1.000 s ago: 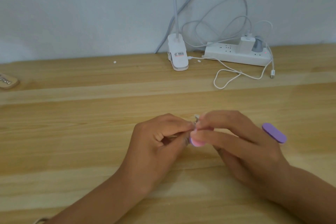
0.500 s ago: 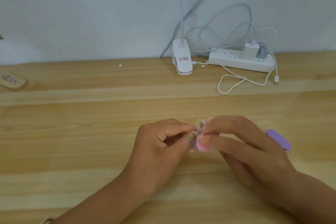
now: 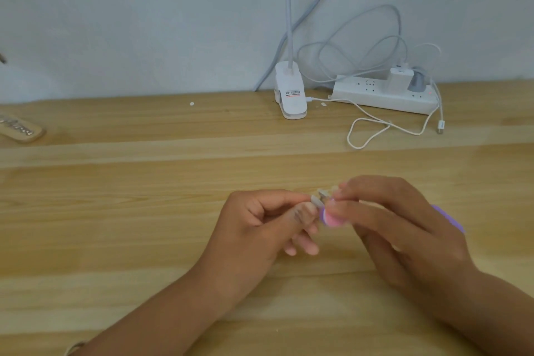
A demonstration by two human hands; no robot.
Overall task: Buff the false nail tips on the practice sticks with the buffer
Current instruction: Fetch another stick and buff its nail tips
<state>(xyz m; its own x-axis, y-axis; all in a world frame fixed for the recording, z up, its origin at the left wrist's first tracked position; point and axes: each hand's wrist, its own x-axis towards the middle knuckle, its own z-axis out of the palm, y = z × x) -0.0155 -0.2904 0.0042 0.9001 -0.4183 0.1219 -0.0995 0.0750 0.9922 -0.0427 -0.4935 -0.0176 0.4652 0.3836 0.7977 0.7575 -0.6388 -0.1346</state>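
A: Far left?
B: Flat wooden piece (image 3: 20, 129) on the worktop (image 3: 115, 211), cut off by the frame edge. The print on it is unreadable. Small white speck (image 3: 192, 103) further back.
A: Hands?
B: Left hand (image 3: 257, 228) is low centre with its fingers curled, thumb and forefinger pinching the nail tips (image 3: 317, 200). The tips are pale and blurred, so I can't count them. What's below them is hidden in the fingers.
A: Above that?
B: White clip lamp (image 3: 290, 97) at the wall, neck going up out of frame.
A: Buffer?
B: Buffer (image 3: 332, 218) is just right of the tips, pink end touching or nearly touching them, too blurred to tell which. Its purple end pokes out past the right hand (image 3: 404, 231), whose fingers wrap round it. Both hands are above the worktop, fingertips meeting at the middle.
A: Rest?
B: White power strip (image 3: 375, 95) at the back right with two plugs in it. A white cable (image 3: 372, 127) loops on the wood in front of it.
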